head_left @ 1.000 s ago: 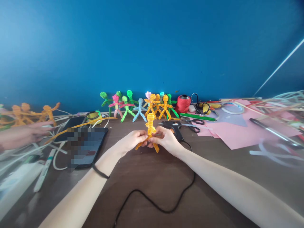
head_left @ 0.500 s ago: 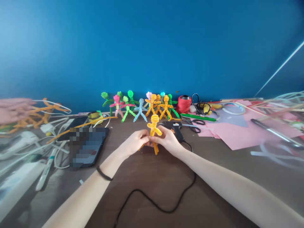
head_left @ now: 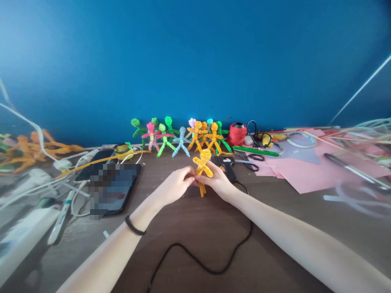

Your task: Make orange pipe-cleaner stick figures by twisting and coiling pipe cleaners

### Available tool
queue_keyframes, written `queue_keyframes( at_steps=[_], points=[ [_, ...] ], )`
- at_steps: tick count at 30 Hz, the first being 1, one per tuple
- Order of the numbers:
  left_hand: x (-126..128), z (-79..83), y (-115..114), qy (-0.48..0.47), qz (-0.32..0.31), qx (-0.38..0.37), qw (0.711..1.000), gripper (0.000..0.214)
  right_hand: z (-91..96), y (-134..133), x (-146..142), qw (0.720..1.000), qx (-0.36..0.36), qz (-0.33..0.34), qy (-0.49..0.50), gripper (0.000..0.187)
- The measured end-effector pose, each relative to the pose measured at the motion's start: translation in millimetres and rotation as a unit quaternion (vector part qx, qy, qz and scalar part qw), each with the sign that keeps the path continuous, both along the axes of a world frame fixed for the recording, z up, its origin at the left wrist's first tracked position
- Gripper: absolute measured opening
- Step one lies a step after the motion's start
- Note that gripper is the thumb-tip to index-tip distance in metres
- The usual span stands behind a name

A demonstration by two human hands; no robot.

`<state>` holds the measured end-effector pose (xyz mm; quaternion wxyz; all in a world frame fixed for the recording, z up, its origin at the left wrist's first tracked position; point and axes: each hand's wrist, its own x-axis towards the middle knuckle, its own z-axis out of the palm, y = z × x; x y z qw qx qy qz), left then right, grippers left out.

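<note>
Between my two hands, a small yellow-orange pipe cleaner figure (head_left: 204,157) stands upright, with a round wound head and a wrapped body. Loose strands hang below it. My right hand (head_left: 219,180) pinches its lower part between thumb and fingers. Close against it, my left hand (head_left: 179,182) is closed with its fingertips at the figure's base; the strand in them is mostly hidden. Behind my hands stands a row of similar pipe cleaner figures, among them a light blue one (head_left: 182,141), a pink one (head_left: 150,132) and an orange one (head_left: 214,137).
A black glue gun (head_left: 228,166) lies right behind my right hand, its cord (head_left: 210,272) curving across the table. A phone (head_left: 122,191), cables and a marker (head_left: 61,219) lie left. On the right are pink paper sheets (head_left: 301,175), a red spool (head_left: 237,134) and a green pen-like stick (head_left: 256,150).
The held figure has shifted slightly right, and my left fingertips have moved right with it. At the far left, a blurred pinkish shape is gone and a white cable now hangs higher.
</note>
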<state>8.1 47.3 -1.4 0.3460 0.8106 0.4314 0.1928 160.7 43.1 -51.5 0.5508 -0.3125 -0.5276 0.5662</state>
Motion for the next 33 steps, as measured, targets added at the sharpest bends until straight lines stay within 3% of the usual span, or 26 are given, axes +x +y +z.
queue_keyframes(
  at_steps=[13,21,33],
  points=[
    [2.3,-0.3,-2.8,0.062,0.003,0.098,0.993,0.014,-8.8,2.9,-0.1,0.999,0.007,0.029,-0.015,0.022],
    [0.6,-1.4,2.5,-0.012,0.020,0.032,0.999,0.015,-4.0,1.7,-2.1,1.000,-0.018,-0.001,0.003,0.029],
    [1.7,-5.4,9.1,-0.092,0.062,-0.100,0.989,0.013,-6.8,2.8,-1.9,1.000,-0.017,0.010,0.004,0.029]
  ],
)
